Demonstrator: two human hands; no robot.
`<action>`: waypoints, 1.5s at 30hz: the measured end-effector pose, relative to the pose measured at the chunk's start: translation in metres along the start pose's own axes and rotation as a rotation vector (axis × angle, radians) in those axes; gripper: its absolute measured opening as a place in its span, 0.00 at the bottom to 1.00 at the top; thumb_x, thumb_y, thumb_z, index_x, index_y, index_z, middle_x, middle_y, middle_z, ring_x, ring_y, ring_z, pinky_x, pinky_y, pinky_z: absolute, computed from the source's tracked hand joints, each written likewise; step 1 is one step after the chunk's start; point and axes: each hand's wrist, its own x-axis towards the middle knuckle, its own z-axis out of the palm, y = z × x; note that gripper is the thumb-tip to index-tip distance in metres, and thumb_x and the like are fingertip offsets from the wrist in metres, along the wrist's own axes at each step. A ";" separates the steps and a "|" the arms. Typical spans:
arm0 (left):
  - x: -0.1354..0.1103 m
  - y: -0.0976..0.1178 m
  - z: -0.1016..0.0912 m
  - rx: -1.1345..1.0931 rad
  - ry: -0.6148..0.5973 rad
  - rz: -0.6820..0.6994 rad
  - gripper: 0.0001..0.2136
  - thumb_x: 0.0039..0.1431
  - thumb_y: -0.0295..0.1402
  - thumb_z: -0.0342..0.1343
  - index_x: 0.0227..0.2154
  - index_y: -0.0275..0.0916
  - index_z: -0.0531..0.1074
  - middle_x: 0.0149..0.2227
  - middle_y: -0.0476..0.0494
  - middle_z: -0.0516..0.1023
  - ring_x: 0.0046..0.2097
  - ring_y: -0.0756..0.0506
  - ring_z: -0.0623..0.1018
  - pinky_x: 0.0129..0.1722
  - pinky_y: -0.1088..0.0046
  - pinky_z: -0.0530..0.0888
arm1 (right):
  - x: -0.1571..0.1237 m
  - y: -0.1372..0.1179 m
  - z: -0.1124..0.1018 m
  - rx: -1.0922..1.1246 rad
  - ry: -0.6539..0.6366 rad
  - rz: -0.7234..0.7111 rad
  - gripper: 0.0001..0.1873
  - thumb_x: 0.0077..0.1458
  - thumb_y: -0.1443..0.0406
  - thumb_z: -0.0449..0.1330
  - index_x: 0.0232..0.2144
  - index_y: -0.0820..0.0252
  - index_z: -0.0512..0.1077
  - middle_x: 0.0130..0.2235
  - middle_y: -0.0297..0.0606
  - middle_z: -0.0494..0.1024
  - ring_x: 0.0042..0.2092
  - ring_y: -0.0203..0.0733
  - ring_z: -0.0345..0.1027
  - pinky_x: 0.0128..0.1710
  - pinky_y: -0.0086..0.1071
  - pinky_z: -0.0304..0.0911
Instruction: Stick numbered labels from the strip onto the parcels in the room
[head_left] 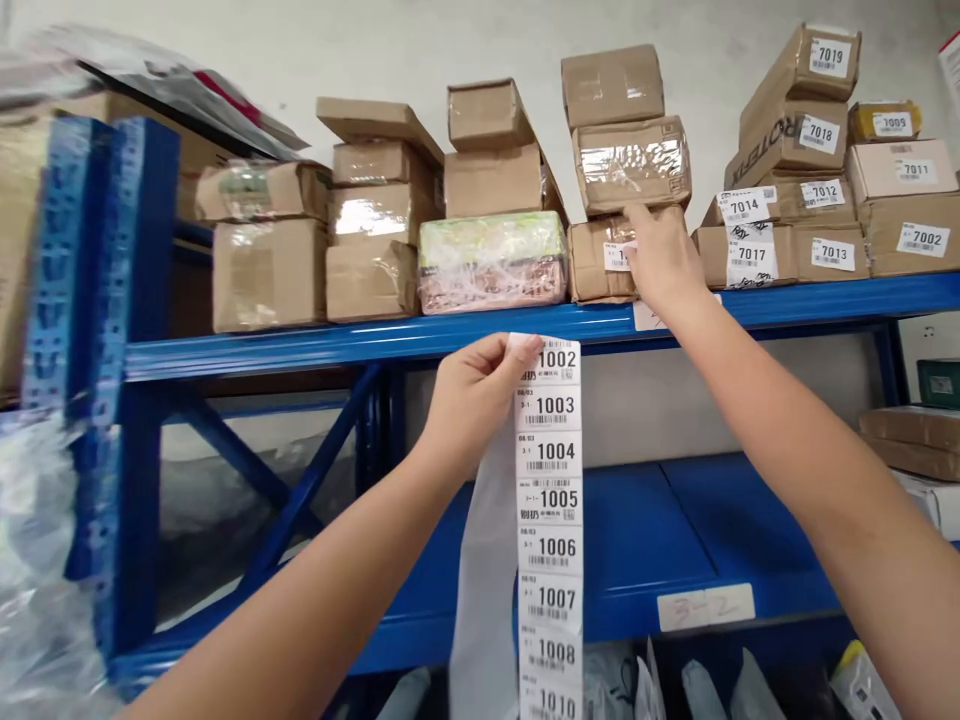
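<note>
My left hand [476,390] pinches the top of a long strip of numbered labels [551,500], thumb over the edge of the label marked 1002. The strip hangs down in front of the shelf, with pale backing paper [487,560] beside it. My right hand [666,262] is at the front of a small cardboard box [592,262], fingers curled over the right part of a white label [616,257] lying against it. Its number is mostly covered. Two more taped boxes, a middle one [634,165] and a top one [613,85], are stacked above.
Blue metal shelving [375,335] carries stacked cartons without visible labels at left, a plastic-wrapped colourful box [493,262], and labelled cartons [825,135] at right. A lower blue shelf [622,530] bears a handwritten tag [705,607]. Bagged parcels sit below.
</note>
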 end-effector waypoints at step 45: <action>0.071 0.005 0.046 -0.407 -0.188 0.092 0.13 0.53 0.42 0.64 0.23 0.37 0.75 0.25 0.44 0.79 0.25 0.49 0.76 0.24 0.74 0.71 | 0.091 -0.008 -0.030 -0.148 0.078 0.144 0.04 0.57 0.74 0.59 0.34 0.63 0.71 0.36 0.39 0.75 0.42 0.41 0.70 0.48 0.36 0.64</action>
